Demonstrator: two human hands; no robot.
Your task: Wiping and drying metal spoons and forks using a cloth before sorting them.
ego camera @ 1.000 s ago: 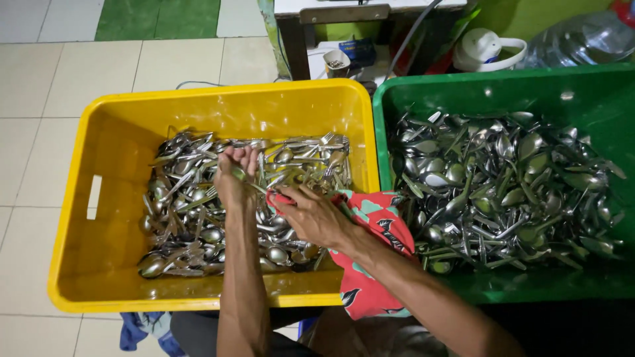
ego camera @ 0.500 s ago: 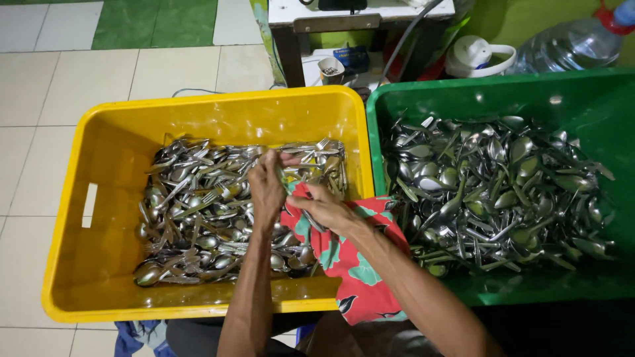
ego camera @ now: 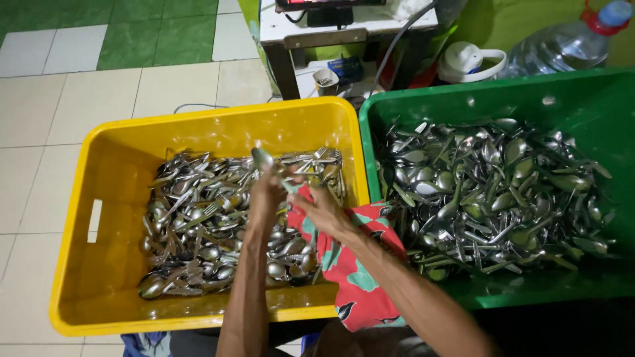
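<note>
My left hand (ego camera: 266,194) is over the yellow crate (ego camera: 106,198) and holds a metal spoon (ego camera: 263,159) by its handle, bowl pointing up. My right hand (ego camera: 322,210) grips a red patterned cloth (ego camera: 354,264) and presses it against the spoon's handle. The cloth hangs over the yellow crate's right rim. Below both hands lies a pile of metal spoons and forks (ego camera: 205,225) inside the yellow crate.
A green crate (ego camera: 595,99) on the right holds several more spoons (ego camera: 489,192). Behind the crates stand a small table (ego camera: 317,33), a white jug (ego camera: 469,63) and a large clear water bottle (ego camera: 562,43). Tiled floor (ego camera: 79,86) lies to the left.
Both hands rose a little from the pile. The left hand now holds one spoon upright, and the right hand brought the cloth against it.
</note>
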